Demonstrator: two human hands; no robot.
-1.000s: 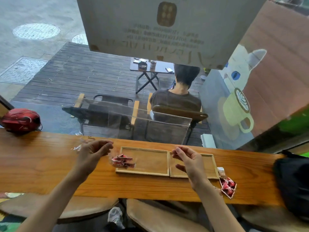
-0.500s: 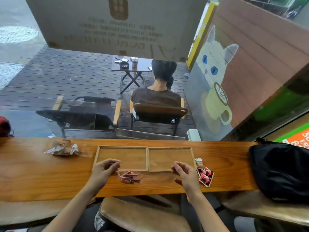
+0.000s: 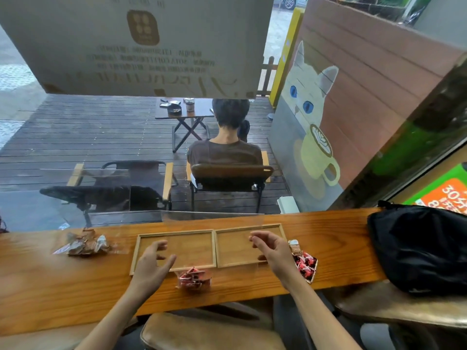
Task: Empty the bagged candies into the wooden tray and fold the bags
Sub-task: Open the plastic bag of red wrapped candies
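Two shallow wooden trays sit side by side on the counter, the left tray (image 3: 192, 233) and the right tray (image 3: 235, 262); both hold nothing. A clear bag of red candies (image 3: 194, 278) lies just in front of the left tray. Another bag of red candies (image 3: 305, 266) lies right of the right tray, partly behind my wrist. A bag of brown candies (image 3: 84, 246) lies to the left. My left hand (image 3: 151, 263) hovers over the left tray's near corner, fingers spread. My right hand (image 3: 271, 251) hovers over the right tray, fingers apart, holding nothing.
A black bag (image 3: 419, 248) rests on the counter's right end. The wooden counter (image 3: 50, 281) runs along a window; outside, a person (image 3: 225, 147) sits with their back to me. Stool seats (image 3: 212, 332) stand below the counter's near edge.
The left hand let go of the red candy bag, which now lies in front of the left tray. Both hands rose over the trays and opened; the camera turned right.
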